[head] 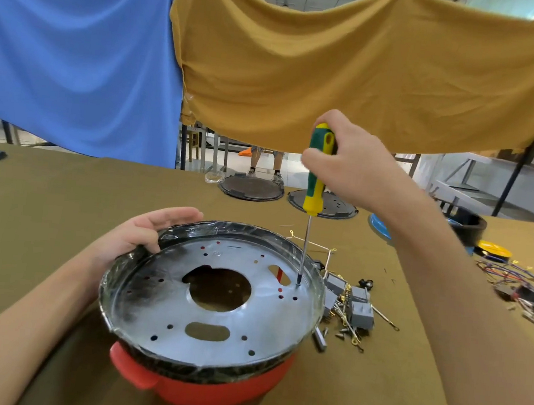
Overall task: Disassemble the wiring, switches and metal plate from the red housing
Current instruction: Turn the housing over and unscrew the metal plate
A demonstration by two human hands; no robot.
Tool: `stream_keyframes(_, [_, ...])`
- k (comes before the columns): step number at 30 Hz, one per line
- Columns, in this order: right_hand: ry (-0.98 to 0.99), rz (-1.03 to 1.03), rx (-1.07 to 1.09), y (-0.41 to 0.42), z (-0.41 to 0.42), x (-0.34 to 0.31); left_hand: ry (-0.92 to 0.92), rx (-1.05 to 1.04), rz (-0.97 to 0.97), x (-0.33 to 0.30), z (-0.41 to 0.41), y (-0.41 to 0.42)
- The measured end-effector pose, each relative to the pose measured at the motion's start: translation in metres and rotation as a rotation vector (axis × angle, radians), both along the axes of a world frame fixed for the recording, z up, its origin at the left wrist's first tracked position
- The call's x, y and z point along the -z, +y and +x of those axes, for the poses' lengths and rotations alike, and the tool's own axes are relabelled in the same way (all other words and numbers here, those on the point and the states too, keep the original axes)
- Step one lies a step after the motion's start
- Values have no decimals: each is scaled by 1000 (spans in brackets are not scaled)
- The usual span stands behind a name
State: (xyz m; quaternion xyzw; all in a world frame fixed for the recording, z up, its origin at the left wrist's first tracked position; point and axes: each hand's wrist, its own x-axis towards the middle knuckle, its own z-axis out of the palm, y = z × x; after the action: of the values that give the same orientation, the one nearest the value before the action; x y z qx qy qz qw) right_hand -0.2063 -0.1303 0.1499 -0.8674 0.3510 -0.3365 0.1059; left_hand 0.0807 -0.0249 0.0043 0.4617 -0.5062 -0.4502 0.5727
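The red housing (206, 390) sits upside down in front of me on the brown table. A round grey metal plate (206, 328) with several holes lies inside its black rim. My left hand (143, 238) grips that rim at the far left, thumb hooked inside. My right hand (345, 164) holds a green and yellow screwdriver (316, 174) upright. Its tip stands on the plate's right side at a screw hole (298, 284). Grey switches (360, 306) with gold-tipped wires and loose screws lie just right of the housing.
A bundle of coloured wires and black parts (533, 289) lies at the far right. Two dark round lids (250, 188) (334, 206) sit at the table's far edge, with blue and yellow parts (491, 250) beside them. Blue and mustard cloths hang behind.
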Motion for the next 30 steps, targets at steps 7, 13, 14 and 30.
stream_keyframes(7, [-34,-157,140,-1,-5,-3,-13,-17,-13,0,-2,1])
stream_keyframes(13, [-118,85,-36,-1,-8,-7,14,-8,5,1,-1,0])
stream_keyframes(14, [-98,54,-30,-1,-6,-4,32,-6,12,1,-1,0])
stream_keyframes(30, [-58,-148,96,9,3,1,-60,-69,5,0,-3,2])
